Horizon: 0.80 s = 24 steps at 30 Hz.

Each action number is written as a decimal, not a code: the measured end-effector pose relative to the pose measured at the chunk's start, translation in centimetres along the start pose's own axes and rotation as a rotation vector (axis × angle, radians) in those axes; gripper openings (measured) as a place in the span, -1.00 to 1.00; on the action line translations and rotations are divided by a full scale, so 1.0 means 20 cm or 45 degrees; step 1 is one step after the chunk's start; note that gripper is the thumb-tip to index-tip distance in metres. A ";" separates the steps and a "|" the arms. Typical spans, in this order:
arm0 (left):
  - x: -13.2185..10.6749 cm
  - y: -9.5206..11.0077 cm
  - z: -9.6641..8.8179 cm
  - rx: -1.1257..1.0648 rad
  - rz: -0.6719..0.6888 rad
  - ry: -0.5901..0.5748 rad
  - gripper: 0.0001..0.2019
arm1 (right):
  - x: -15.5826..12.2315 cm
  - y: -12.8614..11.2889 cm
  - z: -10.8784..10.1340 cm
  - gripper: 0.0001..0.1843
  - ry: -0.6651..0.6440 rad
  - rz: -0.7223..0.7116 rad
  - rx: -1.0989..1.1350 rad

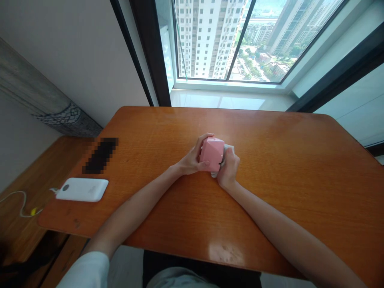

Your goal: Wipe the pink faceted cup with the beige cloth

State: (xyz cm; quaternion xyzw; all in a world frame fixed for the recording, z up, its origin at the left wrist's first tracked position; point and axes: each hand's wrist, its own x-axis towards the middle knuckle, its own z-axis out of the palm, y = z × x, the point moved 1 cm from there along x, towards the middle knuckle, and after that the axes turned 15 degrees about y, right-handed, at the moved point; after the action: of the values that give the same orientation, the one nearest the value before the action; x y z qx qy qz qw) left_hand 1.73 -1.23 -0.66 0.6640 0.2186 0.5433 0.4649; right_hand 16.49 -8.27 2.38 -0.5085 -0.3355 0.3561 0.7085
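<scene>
Head view: the left hand (192, 160) clasps the left face of a pink faceted plastic block (212, 154). The right hand (229, 170) closes around its right side, where a small white piece (228, 148) peeks out, too hidden to identify. Both are at the middle of the glossy orange-brown wooden tabletop (285, 180). Well to the left lies a white rounded power bank (82, 189) with its white cable (18, 198).

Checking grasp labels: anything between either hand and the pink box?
Left hand grips the pink box directly. At the right hand, a white object shows against the box's right side; whether it separates palm from box cannot be told. The power bank lies apart, far left.
</scene>
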 end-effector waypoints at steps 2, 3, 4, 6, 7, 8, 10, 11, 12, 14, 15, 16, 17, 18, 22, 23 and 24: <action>0.01 0.02 0.00 -0.070 -0.098 0.006 0.02 | 0.00 0.03 -0.01 -0.28 -0.038 -0.023 -0.003; 0.01 0.03 0.00 -0.086 -0.147 0.011 0.01 | 0.01 0.05 -0.02 -0.27 -0.053 -0.056 -0.017; 0.01 0.05 0.00 -0.104 -0.196 0.019 -0.01 | 0.02 0.07 -0.03 -0.26 -0.067 -0.116 -0.038; 0.00 0.07 0.01 -0.153 -0.294 0.028 -0.04 | 0.03 0.10 -0.05 -0.27 -0.095 -0.300 -0.082; -0.01 0.08 0.01 -0.183 -0.333 0.029 -0.06 | 0.04 0.12 -0.05 -0.28 -0.105 -0.408 -0.102; -0.01 0.10 0.02 -0.210 -0.357 0.033 -0.07 | 0.04 0.12 -0.06 -0.28 -0.111 -0.505 -0.118; -0.02 0.12 0.02 -0.238 -0.372 0.058 -0.10 | 0.04 0.12 -0.06 -0.28 -0.116 -0.590 -0.134; -0.03 0.13 0.02 -0.228 -0.375 0.075 -0.10 | 0.04 0.12 -0.05 -0.29 -0.114 -0.556 -0.134; -0.03 0.13 0.03 -0.201 -0.375 0.091 -0.10 | 0.04 0.11 -0.04 -0.29 -0.109 -0.474 -0.128; -0.04 0.13 0.03 -0.115 -0.372 0.100 -0.07 | 0.04 0.07 -0.03 -0.28 -0.093 -0.224 -0.088; -0.04 0.12 0.03 -0.069 -0.357 0.087 -0.04 | 0.04 0.06 -0.01 -0.26 -0.081 -0.099 -0.058; -0.04 0.11 0.03 -0.025 -0.323 0.066 0.01 | 0.05 0.04 0.00 -0.25 -0.059 0.003 -0.020; -0.04 0.09 0.02 0.021 -0.273 0.044 0.07 | 0.06 0.02 0.01 -0.26 -0.026 0.078 0.029; -0.04 0.07 0.02 0.072 -0.203 0.029 0.15 | 0.07 0.00 0.02 -0.28 0.014 0.131 0.086; -0.03 0.00 -0.01 0.400 0.217 -0.009 0.48 | 0.14 -0.01 0.05 -0.47 0.099 0.307 0.318; -0.03 0.00 -0.02 0.490 0.320 -0.010 0.50 | 0.14 0.00 0.06 -0.48 0.062 0.362 0.342; -0.03 -0.01 -0.02 0.565 0.409 -0.011 0.50 | 0.15 0.01 0.07 -0.47 0.005 0.408 0.347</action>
State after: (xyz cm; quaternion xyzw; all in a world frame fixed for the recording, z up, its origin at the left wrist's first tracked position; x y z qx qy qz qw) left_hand 1.15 -1.47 -1.08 0.7782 0.2221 0.5460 0.2167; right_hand 16.94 -5.05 2.90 -0.4556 -0.1979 0.5053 0.7057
